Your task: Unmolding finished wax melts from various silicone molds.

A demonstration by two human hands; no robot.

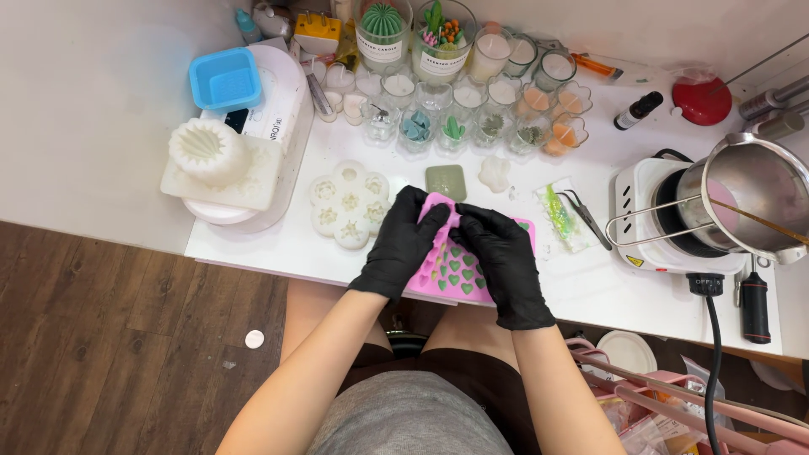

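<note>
Bending the pink heart mould [459, 274], both gloved hands' fingers [421, 221] clamp its far edge; green hearts inside need pushing out.

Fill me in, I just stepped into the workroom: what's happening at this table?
A person in black gloves is bending a pink silicone mould with both hands, the left hand and right hand gripping its far edge. Its heart-shaped cavities hold green pieces. Beside it on the white table lie a white flower-shaped mould and tweezers. Small glass cups stand behind, and a metal pot sits on a hotplate to the right.
</note>
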